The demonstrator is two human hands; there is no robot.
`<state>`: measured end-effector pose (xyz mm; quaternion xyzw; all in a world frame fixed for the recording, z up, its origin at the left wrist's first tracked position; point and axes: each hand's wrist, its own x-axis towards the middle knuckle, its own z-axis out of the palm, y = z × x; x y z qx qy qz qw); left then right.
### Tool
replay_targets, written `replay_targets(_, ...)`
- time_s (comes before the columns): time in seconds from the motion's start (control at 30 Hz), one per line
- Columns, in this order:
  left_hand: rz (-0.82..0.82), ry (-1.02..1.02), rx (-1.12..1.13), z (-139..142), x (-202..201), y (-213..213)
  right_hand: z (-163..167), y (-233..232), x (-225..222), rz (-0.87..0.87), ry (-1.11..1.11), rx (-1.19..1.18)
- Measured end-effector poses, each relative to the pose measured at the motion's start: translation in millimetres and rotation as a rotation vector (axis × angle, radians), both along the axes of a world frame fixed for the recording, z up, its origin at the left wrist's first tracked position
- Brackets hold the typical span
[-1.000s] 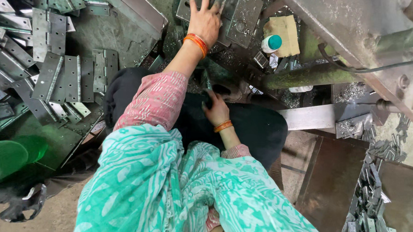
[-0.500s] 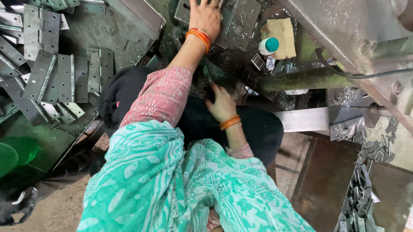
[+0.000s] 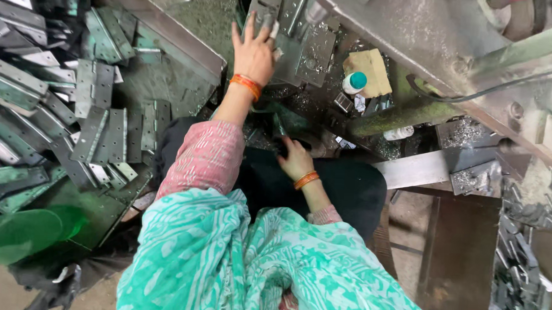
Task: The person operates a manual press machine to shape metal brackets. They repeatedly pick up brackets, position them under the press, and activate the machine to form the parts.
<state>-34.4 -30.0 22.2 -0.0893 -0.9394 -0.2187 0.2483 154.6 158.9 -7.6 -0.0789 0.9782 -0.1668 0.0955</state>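
A small white plastic bottle with a teal cap [image 3: 354, 83] is seen lying on the machine bed. It is set just beside a flat tan cardboard piece [image 3: 371, 69], touching its lower left edge. No labels, signs or screens are shown.

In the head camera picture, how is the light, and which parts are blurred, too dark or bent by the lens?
Head view: soft, even light, no hard glare; the left hand on the metal plate is sharp, the hinge pile too; the right hand reaches into a dark hollow where detail is lost; the green object at the lower left is blurred; straight machine edges bow near the frame borders.
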Motion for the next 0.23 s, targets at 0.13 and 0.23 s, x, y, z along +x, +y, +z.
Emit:
replay_targets(0.13,0.073,-0.017,0.045,7.0,23.2,-56.2,41.2,6.9,-11.3,0.045,0.070,-0.009)
replay_targets(0.23,0.063,-0.061,0.268,10.8,42.4,-114.7,79.1,-1.9,-20.2,0.042,0.117,-0.025)
